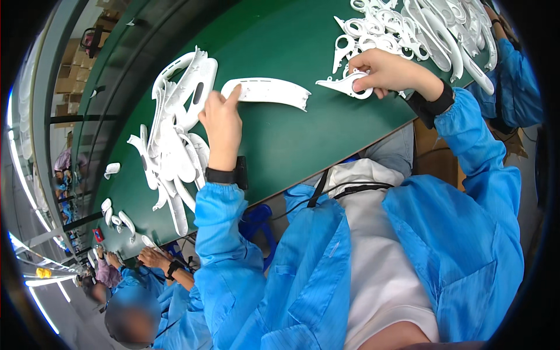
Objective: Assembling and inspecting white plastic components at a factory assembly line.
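Observation:
My left hand [223, 123] pinches the left end of a curved white plastic shell [273, 93], which has slots along its upper edge. The shell's far end points right, over the green table. To the right, my right hand [389, 71] is closed on a white ring-shaped plastic part [344, 86] with a pointed tail. That tail points left toward the shell, with a gap between the two pieces. The fingertips of my right hand are partly hidden behind the part.
A heap of long white shells [175, 140] lies left of my left hand on the green table [280, 146]. Ring-shaped parts [373, 26] and more long white pieces [446, 35] are piled at the far right. Co-workers in blue sit at lower left and right.

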Demonstrator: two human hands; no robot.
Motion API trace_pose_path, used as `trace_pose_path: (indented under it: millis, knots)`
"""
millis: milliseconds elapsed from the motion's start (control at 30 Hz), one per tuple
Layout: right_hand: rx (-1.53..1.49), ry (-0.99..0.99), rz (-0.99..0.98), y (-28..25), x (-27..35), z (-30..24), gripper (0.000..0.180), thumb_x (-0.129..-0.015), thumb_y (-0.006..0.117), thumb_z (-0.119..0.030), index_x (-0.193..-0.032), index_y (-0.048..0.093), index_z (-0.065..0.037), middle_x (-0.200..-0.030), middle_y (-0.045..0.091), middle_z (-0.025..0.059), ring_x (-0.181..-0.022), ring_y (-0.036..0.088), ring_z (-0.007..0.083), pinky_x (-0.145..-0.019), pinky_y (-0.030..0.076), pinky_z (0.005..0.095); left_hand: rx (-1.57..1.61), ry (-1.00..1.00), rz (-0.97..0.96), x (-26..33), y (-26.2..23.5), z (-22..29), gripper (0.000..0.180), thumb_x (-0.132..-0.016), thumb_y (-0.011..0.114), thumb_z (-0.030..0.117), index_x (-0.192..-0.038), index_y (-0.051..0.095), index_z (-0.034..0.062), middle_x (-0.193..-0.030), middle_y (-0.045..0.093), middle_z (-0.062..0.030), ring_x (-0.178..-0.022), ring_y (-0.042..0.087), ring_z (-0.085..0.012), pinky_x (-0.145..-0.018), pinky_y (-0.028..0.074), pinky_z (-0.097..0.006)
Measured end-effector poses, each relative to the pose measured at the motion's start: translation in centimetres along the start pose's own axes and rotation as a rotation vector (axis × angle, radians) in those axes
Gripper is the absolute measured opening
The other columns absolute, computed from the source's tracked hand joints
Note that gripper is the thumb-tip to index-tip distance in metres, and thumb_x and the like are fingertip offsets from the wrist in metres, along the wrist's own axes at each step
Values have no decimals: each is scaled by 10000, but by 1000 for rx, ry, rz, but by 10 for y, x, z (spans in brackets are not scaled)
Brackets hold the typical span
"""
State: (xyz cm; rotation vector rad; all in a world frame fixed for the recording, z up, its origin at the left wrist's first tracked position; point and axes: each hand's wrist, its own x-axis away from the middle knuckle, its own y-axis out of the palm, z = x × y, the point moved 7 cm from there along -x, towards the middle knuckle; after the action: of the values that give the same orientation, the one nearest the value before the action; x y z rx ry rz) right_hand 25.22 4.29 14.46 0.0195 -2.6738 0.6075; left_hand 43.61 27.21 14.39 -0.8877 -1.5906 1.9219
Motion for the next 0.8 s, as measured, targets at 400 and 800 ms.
trace_pose_path:
  millis: [400, 800]
  knots:
    - [-39, -65, 111, -4, 15, 1, 165, -870, 625, -172, -887, 577, -16, -678, 556, 4, -481, 504, 60, -448, 400, 209, 983, -298, -100, -23, 53, 5, 411, -786, 489, -42, -1181, 389, 13, -769, 595, -98, -663, 564, -143, -575, 442, -275]
    - [-81, -94, 149, 18, -23, -6, 193, -797, 691, -169, -816, 655, 20, -624, 584, 20, -469, 536, 72, -435, 425, 214, 510, 394, -206, -22, 18, 61, 182, -832, 538, 17, -982, 639, 32, -966, 662, -107, -865, 646, -312, -735, 487, -381]
